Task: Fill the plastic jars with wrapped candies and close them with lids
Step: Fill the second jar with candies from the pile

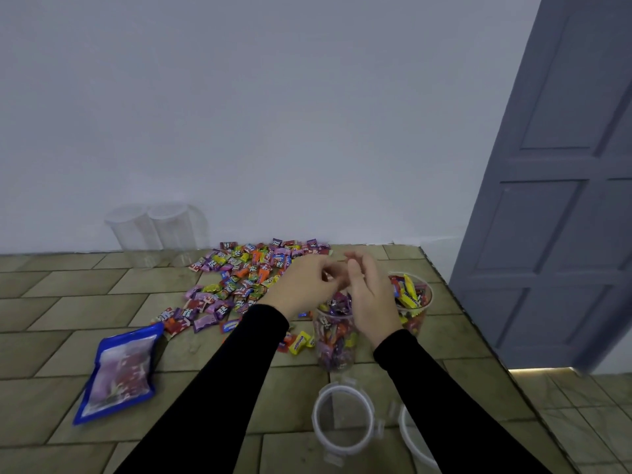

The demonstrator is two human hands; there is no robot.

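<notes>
Plastic jars [337, 333]: four; lids [345, 420]: two.

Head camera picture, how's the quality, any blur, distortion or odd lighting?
Head view: wide-angle bend tilts the door and curves the table edge; both hands are smeared by motion blur over the jar; the empty jars by the wall look soft and faint; lighting is flat and dim, with a bright strip on the floor under the door.
</notes>
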